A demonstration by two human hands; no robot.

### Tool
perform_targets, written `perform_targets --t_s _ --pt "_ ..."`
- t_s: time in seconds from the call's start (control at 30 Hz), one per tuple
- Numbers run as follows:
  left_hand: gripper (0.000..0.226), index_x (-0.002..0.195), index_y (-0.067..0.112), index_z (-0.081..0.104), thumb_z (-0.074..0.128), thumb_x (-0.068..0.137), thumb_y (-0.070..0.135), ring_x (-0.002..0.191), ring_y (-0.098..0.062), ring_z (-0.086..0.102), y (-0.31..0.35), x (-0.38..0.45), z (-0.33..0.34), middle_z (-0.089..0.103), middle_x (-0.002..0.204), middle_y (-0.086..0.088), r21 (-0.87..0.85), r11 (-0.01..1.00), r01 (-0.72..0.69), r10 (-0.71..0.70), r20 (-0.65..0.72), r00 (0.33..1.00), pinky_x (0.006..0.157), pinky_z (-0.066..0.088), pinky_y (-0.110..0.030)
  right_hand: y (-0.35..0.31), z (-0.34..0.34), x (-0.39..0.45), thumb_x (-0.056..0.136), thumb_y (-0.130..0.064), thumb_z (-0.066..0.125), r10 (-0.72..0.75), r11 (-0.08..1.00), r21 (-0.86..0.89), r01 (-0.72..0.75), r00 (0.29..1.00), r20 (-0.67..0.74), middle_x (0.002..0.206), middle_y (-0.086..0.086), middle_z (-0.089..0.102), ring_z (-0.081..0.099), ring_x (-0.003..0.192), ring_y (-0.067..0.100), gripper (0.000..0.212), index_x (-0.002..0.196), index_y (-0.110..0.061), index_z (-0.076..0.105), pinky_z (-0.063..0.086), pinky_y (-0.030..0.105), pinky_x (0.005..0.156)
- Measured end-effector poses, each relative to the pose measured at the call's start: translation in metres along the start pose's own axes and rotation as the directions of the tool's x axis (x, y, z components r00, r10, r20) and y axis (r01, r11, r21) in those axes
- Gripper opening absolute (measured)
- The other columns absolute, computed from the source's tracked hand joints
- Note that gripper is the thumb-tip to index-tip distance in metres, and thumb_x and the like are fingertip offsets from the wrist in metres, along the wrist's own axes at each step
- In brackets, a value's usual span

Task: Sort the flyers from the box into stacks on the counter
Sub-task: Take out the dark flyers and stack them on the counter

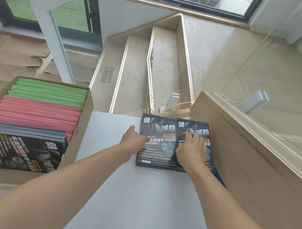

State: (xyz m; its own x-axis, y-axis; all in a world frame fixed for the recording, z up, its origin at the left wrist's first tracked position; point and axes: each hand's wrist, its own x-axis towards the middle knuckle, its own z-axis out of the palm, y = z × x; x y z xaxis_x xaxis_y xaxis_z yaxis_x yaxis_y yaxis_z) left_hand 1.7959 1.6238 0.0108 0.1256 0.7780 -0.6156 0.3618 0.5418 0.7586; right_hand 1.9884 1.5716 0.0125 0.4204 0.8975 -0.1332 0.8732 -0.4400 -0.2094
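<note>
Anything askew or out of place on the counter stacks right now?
Slightly. The right dark flyer stack overlaps the left stack's edge and sits a bit rotated, under the right hand. The left hand rests at the left stack's side. No damage shows.

The left stack of black flyers (158,143) on the counter reads "健身", "减脂", "588" and "健身年卡活动", with "三店通用" in a yellow tag. The right stack (194,135) shows "减脂" and "活动". The black flyers in the box (20,150), turned sideways, seem to carry the same print; smaller lines are too blurred to read.
</note>
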Motion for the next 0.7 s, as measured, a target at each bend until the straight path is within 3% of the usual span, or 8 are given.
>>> perform_targets --t_s 0.07,0.17,0.23,0.3,0.4,0.53,0.6,0.7 --pt "0.081 0.161 0.020 0.017 0.066 0.097 0.023 0.141 -0.025 0.040 0.002 -0.004 0.003 0.034 0.161 -0.003 -0.061 0.998 0.019 -0.017 0.031 0.999 0.103 0.035 -0.035 -0.009 0.004 -0.009 0.100 -0.024 0.052 -0.070 0.997 -0.011 0.070 0.997 -0.024 0.145 0.003 0.046 0.037 0.138 0.023 0.037 0.138 -0.022 0.051 0.036 0.041 0.110" --pt "0.082 0.160 0.023 0.022 0.069 0.093 0.024 0.136 -0.023 0.044 0.004 -0.010 0.001 0.038 0.157 0.001 -0.136 0.990 0.030 -0.018 0.092 0.996 0.108 0.035 -0.033 -0.021 0.009 -0.020 0.099 -0.026 0.051 -0.109 0.990 -0.079 0.118 0.987 0.114 0.134 0.003 0.051 0.044 0.124 0.023 0.035 0.134 -0.024 0.052 0.039 0.038 0.101" --pt "0.085 0.160 0.025 0.022 0.072 0.091 0.027 0.145 -0.026 0.038 0.002 -0.014 -0.007 0.032 0.163 0.001 -0.166 0.986 0.017 0.002 0.111 0.994 0.118 0.032 -0.039 -0.026 0.005 -0.023 0.098 -0.025 0.053 -0.086 0.995 -0.043 0.091 0.990 0.109 0.132 0.003 0.050 0.045 0.121 0.023 0.036 0.134 -0.024 0.052 0.041 0.038 0.101" --pt "0.080 0.159 0.027 0.027 0.071 0.093 0.029 0.148 -0.023 0.033 0.000 -0.026 -0.017 0.031 0.163 0.000 -0.124 0.990 -0.068 0.079 0.081 0.994 0.115 0.031 -0.036 -0.033 -0.001 -0.028 0.099 -0.026 0.055 -0.100 0.995 0.019 0.099 0.994 0.053 0.132 0.002 0.050 0.048 0.120 0.022 0.037 0.136 -0.024 0.052 0.042 0.038 0.101" --pt "0.063 0.151 0.030 0.044 0.070 0.094 0.024 0.146 -0.016 0.037 -0.007 -0.056 -0.036 0.044 0.155 -0.005 -0.105 0.958 -0.267 0.264 -0.046 0.964 0.104 0.035 -0.029 -0.050 -0.008 -0.037 0.099 -0.028 0.057 -0.214 0.976 0.057 0.212 0.977 0.014 0.132 -0.002 0.051 0.048 0.126 0.021 0.037 0.136 -0.027 0.054 0.038 0.037 0.105" --pt "0.039 0.130 0.028 0.062 0.067 0.095 0.010 0.125 0.000 0.057 -0.028 -0.100 -0.079 0.063 0.133 0.010 -0.162 0.849 -0.503 0.449 -0.281 0.848 0.107 0.047 -0.024 -0.096 -0.006 -0.061 0.098 -0.022 0.059 -0.363 0.915 0.181 0.360 0.932 -0.017 0.135 -0.004 0.056 0.048 0.131 0.021 0.034 0.131 -0.027 0.063 0.039 0.037 0.106" --pt "0.038 0.128 0.027 0.063 0.066 0.095 0.009 0.114 0.009 0.060 -0.042 -0.119 -0.108 0.066 0.126 0.014 -0.127 0.824 -0.552 0.469 -0.394 0.791 0.100 0.049 -0.016 -0.126 0.001 -0.080 0.097 -0.021 0.060 -0.487 0.846 0.216 0.487 0.872 -0.057 0.130 -0.005 0.061 0.052 0.125 0.022 0.033 0.128 -0.028 0.066 0.040 0.037 0.105" --pt "0.037 0.128 0.030 0.062 0.065 0.096 0.011 0.113 0.008 0.059 -0.069 -0.138 -0.156 0.066 0.125 0.017 0.075 0.833 -0.549 0.500 -0.529 0.686 0.099 0.048 -0.015 -0.171 0.012 -0.114 0.096 -0.020 0.061 -0.656 0.716 0.224 0.662 0.747 -0.110 0.127 -0.007 0.064 0.054 0.117 0.020 0.035 0.130 -0.028 0.066 0.040 0.035 0.104"
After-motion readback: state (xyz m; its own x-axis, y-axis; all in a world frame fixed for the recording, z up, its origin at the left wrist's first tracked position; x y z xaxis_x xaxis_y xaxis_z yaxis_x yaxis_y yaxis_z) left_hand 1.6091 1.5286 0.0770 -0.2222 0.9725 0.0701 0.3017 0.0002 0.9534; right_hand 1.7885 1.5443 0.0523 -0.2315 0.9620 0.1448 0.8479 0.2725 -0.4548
